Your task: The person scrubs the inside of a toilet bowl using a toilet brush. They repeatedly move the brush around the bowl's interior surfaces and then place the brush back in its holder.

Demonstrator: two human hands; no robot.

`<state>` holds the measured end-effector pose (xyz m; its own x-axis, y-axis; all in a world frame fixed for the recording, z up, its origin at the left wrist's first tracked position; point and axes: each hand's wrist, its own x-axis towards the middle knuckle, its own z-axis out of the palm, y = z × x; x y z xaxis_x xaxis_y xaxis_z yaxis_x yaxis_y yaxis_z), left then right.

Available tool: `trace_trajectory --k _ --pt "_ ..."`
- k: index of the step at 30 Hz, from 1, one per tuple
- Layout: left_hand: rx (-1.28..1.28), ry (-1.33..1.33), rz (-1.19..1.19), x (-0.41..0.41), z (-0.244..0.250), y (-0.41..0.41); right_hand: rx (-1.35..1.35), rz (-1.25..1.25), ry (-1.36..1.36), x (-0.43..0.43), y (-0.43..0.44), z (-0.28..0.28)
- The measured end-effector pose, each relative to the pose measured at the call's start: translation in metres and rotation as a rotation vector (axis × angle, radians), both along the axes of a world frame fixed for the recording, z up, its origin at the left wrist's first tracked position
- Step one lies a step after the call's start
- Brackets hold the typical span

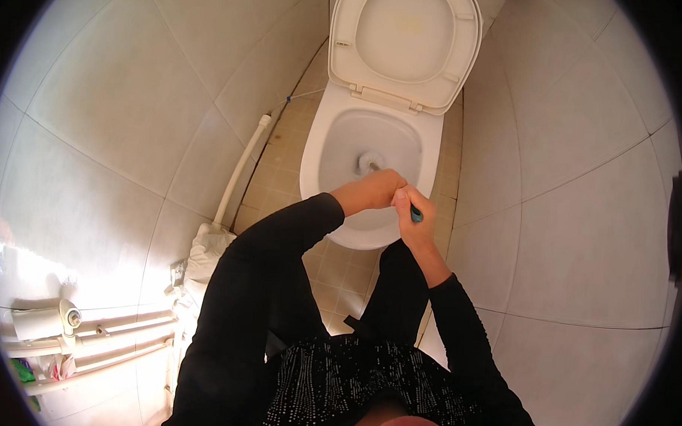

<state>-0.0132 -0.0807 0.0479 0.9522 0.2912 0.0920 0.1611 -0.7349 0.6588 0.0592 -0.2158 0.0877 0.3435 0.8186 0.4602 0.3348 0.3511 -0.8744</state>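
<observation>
Both of my hands grip the handle of a toilet brush, one above the other. My left hand (375, 190) is wrapped around the lower part of the handle, and my right hand (418, 215) holds its upper end. A dark teal handle tip (416, 214) pokes out of my right fist. The white brush head (371, 160) is down at the drain of the white toilet bowl (343, 135). Most of the handle is hidden by my fingers. The toilet's seat and lid (404, 35) are raised behind the bowl.
Tiled walls (577, 232) stand close on both sides, above a beige tiled floor (274, 177). At the left, a white pipe (241, 170) runs down to a plastic-wrapped bundle (207, 248). White pipes (122, 335) and a valve (71, 318) are at the lower left.
</observation>
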Motion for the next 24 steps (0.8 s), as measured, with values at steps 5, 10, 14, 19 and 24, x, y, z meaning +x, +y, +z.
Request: trace_trajectory --k 5,10,14,19,24 --pt "0.326 -0.136 0.034 -0.036 0.053 -0.001 0.239 0.179 -0.067 -0.016 0.003 0.038" --pt "0.198 -0.027 0.175 -0.080 0.090 -0.058 0.184 0.396 -0.093 -0.037 -0.034 0.071" --pt "0.014 0.027 0.144 -0.086 0.089 -0.096 -0.040 0.422 -0.145 -0.032 -0.066 0.088" --pt "-0.054 -0.082 0.092 -0.051 0.020 -0.049 -0.116 0.298 -0.201 -0.018 -0.027 0.039" --pt "0.035 -0.169 0.023 -0.023 -0.078 0.036 -0.081 0.188 -0.197 -0.010 0.042 -0.035"
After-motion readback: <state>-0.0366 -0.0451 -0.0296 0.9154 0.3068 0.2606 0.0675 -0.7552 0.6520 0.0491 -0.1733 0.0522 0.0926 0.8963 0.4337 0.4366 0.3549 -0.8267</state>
